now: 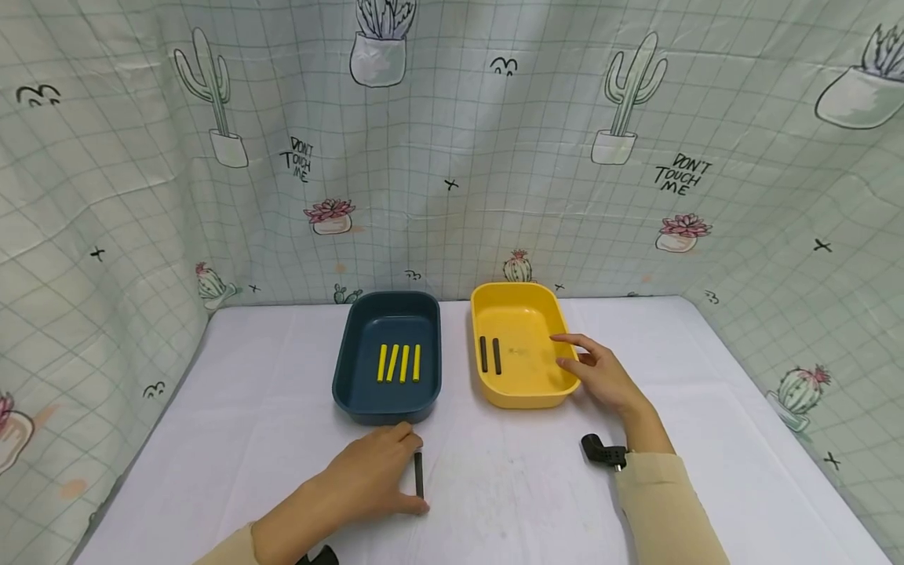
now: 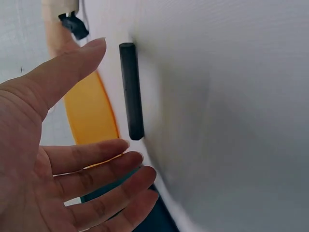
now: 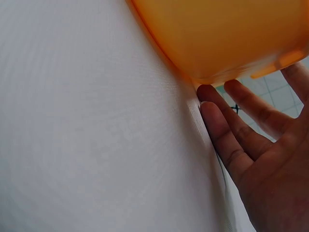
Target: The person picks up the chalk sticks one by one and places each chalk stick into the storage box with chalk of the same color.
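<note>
My left hand (image 1: 370,471) is low over the table near the blue tray (image 1: 387,416), thumb and fingers spread. A dark stick (image 2: 131,92) like a crayon or chalk stands between thumb and fingertips, with gaps around it in the left wrist view. My right hand (image 1: 603,377) holds the right side of the yellow tray (image 1: 530,314), thumb and index finger over the rim. Other fingertips (image 3: 212,108) rest low against its outer wall in the right wrist view. Two dark sticks (image 1: 490,355) lie inside the yellow tray, several yellow sticks (image 1: 399,363) in the blue one.
Both trays stand side by side near the far edge of the white table (image 1: 508,486). Behind and around it hangs a pale grid curtain (image 1: 452,220) with cactus prints. A black wrist camera (image 1: 603,451) sits by the right sleeve.
</note>
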Demonstrator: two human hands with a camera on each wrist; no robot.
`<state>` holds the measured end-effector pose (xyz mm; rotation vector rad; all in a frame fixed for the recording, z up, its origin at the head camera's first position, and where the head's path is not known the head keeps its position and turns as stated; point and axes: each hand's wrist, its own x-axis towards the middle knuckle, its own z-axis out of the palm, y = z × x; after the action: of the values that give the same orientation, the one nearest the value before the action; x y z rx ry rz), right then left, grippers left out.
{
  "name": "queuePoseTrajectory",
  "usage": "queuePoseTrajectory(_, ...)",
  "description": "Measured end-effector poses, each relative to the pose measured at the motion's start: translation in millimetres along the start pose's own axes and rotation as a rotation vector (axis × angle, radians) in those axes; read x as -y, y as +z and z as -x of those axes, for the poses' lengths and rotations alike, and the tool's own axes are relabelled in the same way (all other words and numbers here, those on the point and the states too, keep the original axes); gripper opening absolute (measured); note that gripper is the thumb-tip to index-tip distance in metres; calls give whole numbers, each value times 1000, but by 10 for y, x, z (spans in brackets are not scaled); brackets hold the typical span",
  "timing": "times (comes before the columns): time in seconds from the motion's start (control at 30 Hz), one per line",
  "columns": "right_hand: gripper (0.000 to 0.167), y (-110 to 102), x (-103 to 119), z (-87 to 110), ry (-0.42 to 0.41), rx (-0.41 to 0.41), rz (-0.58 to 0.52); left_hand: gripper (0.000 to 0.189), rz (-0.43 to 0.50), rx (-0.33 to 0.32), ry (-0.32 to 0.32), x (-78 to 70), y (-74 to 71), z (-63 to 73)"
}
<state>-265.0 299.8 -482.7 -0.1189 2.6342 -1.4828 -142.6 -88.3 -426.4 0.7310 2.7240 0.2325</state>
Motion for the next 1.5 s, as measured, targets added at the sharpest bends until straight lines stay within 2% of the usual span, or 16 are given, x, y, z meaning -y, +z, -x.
queuePoseTrajectory(0.23,44,11,-8,-35,-9,1,-13,85,-22,-22,14,21,46,33)
queuePoseTrajectory(0.63,44,21,-32,-11,2,-10,-10,83,2,-42,38,46,97,49)
queuePoseTrajectory(0.97,45,18,-20,5,14,-12,2,80,1,-46,15,23,128,33)
queuePoseTrajectory(1.5,45,0,-3,12,20,-5,1,80,-20,-58,24,-29,59,35)
